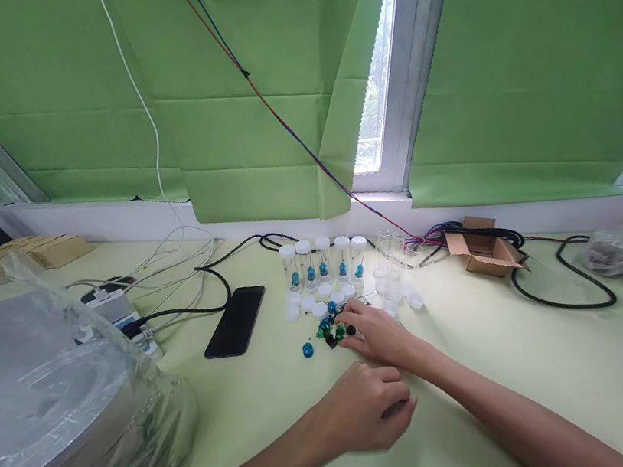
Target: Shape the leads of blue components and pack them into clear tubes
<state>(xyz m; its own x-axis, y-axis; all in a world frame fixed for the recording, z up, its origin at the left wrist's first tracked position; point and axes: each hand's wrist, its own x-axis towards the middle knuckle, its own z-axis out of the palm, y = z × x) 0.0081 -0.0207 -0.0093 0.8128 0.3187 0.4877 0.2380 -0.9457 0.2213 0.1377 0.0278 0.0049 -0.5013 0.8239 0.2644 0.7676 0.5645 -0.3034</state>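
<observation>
My right hand (pixel 380 334) reaches to the small pile of blue, green and black beads (pixel 332 329) on the desk (pixel 541 379), fingertips pinching at its edge, though I cannot tell which bead they grip. My left hand (pixel 365 410) rests at six o'clock of the pile, curled in a loose fist, empty as far as I can tell. Capped vials (pixel 322 260) stand in a row at twelve o'clock, a phone (pixel 236 321) at nine.

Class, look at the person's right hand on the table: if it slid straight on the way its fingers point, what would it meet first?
The right hand points left and slightly away; its fingertips already reach the small blue, green and black parts. Beyond them, probably the lone blue piece, though depth is unclear.
</observation>
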